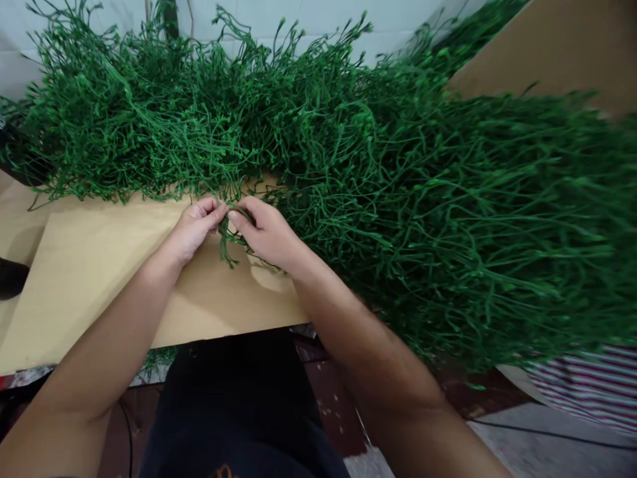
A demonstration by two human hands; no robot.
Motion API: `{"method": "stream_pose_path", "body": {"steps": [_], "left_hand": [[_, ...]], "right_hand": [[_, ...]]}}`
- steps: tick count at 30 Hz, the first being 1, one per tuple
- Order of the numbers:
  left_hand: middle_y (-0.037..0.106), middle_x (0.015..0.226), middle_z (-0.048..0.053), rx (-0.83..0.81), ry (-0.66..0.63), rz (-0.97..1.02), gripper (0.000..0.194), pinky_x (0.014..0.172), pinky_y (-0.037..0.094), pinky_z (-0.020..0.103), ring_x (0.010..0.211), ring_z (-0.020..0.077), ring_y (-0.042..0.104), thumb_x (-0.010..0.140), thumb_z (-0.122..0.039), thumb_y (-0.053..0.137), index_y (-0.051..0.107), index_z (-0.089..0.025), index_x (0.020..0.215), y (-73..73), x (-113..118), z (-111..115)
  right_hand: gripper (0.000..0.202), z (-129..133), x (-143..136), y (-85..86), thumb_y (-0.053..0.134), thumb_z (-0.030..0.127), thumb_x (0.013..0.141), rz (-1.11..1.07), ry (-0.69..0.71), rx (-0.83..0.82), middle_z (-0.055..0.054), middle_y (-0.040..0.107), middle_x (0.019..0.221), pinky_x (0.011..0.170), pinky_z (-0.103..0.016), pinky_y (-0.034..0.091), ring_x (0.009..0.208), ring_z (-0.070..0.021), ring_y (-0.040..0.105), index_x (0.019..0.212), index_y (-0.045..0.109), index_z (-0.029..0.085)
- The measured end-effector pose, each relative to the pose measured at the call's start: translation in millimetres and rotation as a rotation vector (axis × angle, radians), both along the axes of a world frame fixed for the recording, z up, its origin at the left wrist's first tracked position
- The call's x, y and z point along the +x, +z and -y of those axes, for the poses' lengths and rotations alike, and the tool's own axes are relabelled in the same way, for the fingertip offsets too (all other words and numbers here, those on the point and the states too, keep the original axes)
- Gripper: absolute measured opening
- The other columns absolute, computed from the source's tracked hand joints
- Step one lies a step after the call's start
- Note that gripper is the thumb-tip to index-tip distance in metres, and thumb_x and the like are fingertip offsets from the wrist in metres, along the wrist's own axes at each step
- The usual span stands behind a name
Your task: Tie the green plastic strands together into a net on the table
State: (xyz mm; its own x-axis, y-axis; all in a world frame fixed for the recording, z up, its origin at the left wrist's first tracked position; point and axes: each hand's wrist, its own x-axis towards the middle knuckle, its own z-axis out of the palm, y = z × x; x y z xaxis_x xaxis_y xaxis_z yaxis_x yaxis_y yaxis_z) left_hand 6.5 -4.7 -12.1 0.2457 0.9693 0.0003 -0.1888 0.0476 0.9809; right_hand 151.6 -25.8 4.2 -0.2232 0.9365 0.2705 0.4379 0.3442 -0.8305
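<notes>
Between my two hands is a small green plastic plant stem (227, 249), its thin branches hanging down over the board. My left hand (200, 222) pinches it from the left, with thumb and forefinger together. From the right, my right hand (261, 229) closes its thumb and fingers on the same stem, and the fingertips of both hands nearly meet. Just beyond them lies a large heap of similar green plastic stems (308, 126), many with small bud-like tips. The fingers hide the exact spot where the stem is gripped.
A tan board (109, 252) lies under my hands. The heap runs along the back and spreads far to the right. Another brown board (557, 53) leans at the upper right. Striped cloth (592, 388) shows at the lower right, and a white tiled wall (308, 23) stands behind.
</notes>
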Motion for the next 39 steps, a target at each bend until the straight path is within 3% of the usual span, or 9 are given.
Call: {"method": "stream_pose_path", "body": {"steps": [5,11,17,22,30,34,39], "left_hand": [[0.046,0.056,-0.004,-0.026,-0.015,0.001,0.029,0.054,0.034,0.020,0.054,0.0075,0.043,0.078,-0.029,0.068,0.048,-0.016,0.059,0.1,1.5,0.1],[0.035,0.049,-0.006,0.047,-0.037,-0.094,0.036,0.048,0.028,0.021,0.046,0.0061,0.029,0.079,-0.024,0.066,0.042,-0.016,0.053,5.8,2.1,1.9],[0.034,0.050,-0.006,0.091,-0.082,-0.168,0.037,0.047,0.028,0.021,0.047,0.0062,0.028,0.079,-0.031,0.067,0.042,-0.017,0.055,8.7,2.6,1.8],[0.035,0.053,-0.006,0.123,-0.095,-0.224,0.037,0.048,0.029,0.020,0.049,0.0060,0.030,0.079,-0.036,0.065,0.042,-0.017,0.058,7.3,1.1,1.7],[0.033,0.054,-0.006,0.170,-0.056,-0.326,0.033,0.049,0.025,0.021,0.051,0.0063,0.029,0.079,-0.029,0.063,0.040,-0.017,0.058,7.4,2.9,3.6],[0.034,0.054,-0.006,0.158,-0.050,-0.326,0.033,0.050,0.024,0.022,0.050,0.0062,0.029,0.078,-0.027,0.064,0.040,-0.017,0.058,6.1,3.7,3.0],[0.035,0.055,-0.006,0.125,-0.057,-0.296,0.027,0.052,0.025,0.022,0.052,0.0069,0.031,0.082,-0.023,0.059,0.042,-0.017,0.061,2.7,3.8,3.0]], "right_hand": [[0.034,-3.0,0.8,2.0,0.065,0.033,0.078,-0.032,-0.052,0.024,0.006,0.037,0.057,0.059,-0.027,0.024,0.058,-0.0090,0.032,0.060,0.040,0.020],[0.029,-5.4,6.0,12.9,0.061,0.019,0.079,0.038,0.007,-0.019,0.005,0.037,0.058,0.059,-0.027,0.023,0.060,-0.0096,0.033,0.059,0.041,0.019],[0.025,-2.9,16.3,24.6,0.058,0.023,0.081,0.209,0.084,-0.014,0.002,0.042,0.064,0.062,-0.027,0.028,0.064,-0.0102,0.038,0.061,0.045,0.017],[0.019,-1.0,17.5,22.5,0.058,0.017,0.078,0.238,0.041,0.063,0.001,0.043,0.068,0.063,-0.027,0.031,0.067,-0.0110,0.040,0.064,0.045,0.017],[0.017,-3.3,21.2,17.0,0.050,0.005,0.074,0.227,-0.008,0.227,0.001,0.043,0.072,0.065,-0.027,0.031,0.068,-0.0111,0.039,0.068,0.042,0.019],[0.018,-0.3,14.7,11.6,0.051,0.016,0.081,0.107,0.066,0.075,0.005,0.037,0.062,0.057,-0.025,0.026,0.059,-0.0080,0.033,0.068,0.039,0.019],[0.040,6.7,7.4,3.0,0.051,0.040,0.086,-0.046,0.032,-0.001,0.006,0.025,0.056,0.052,-0.025,0.020,0.054,-0.0057,0.024,0.058,0.031,0.020]]}}
